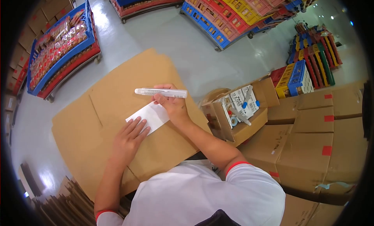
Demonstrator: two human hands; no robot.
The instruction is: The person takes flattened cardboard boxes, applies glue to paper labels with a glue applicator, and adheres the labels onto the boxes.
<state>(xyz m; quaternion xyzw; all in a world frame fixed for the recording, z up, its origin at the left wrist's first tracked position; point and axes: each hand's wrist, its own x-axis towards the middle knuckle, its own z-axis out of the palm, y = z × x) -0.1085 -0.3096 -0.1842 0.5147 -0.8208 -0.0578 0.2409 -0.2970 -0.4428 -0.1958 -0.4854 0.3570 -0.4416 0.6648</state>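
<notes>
A white slip of paper (pixel 156 116) lies on a flat brown cardboard sheet (pixel 113 97). My left hand (pixel 130 138) rests on the paper's left end, its fingers spread and flat. Over the paper's upper right end is my right hand (pixel 171 103), closed round a clear and white marker pen (pixel 161 92). The pen is held roughly level, above the sheet. Part of the paper's right end is hidden behind my right hand.
Right of the sheet stands an open carton (pixel 249 126) with papers, a blue-ended cutter and tape. Closed cardboard boxes (pixel 304 148) are stacked at the right. A blue crate (pixel 91 31) of packed goods is at the upper left; coloured crates (pixel 233 15) stand at the top.
</notes>
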